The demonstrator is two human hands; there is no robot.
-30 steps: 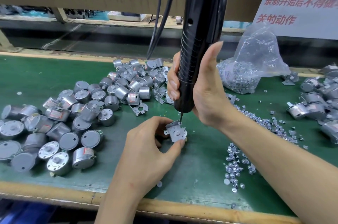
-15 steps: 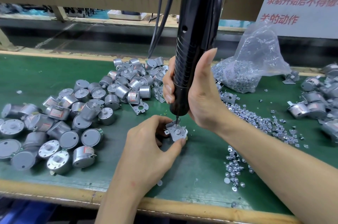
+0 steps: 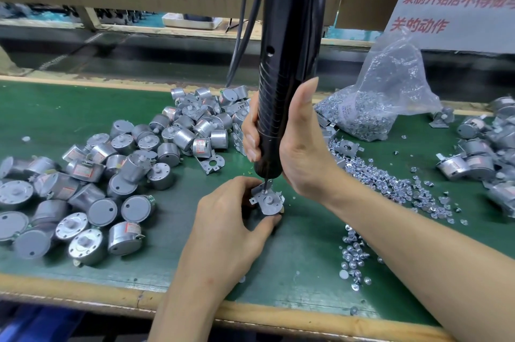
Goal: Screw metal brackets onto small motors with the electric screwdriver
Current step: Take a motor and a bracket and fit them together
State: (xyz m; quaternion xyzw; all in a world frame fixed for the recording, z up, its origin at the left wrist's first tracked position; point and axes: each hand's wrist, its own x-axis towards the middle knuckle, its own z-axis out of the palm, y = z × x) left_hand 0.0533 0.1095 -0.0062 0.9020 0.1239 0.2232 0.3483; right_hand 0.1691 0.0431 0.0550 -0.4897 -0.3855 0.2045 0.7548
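The flat grey bracket (image 3: pixel 269 208) has small tabs at its edges.

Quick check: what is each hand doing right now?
Left hand: grips the motor under its bracket.
Right hand: grips the electric screwdriver.

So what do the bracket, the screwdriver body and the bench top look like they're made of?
Bracket: thin sheet metal, dull grey, judging by its bent tabs. Screwdriver body: probably hard plastic, glossy black with moulded ribs. Bench top: matte green mat, perhaps rubber; scuffed pale near the front.
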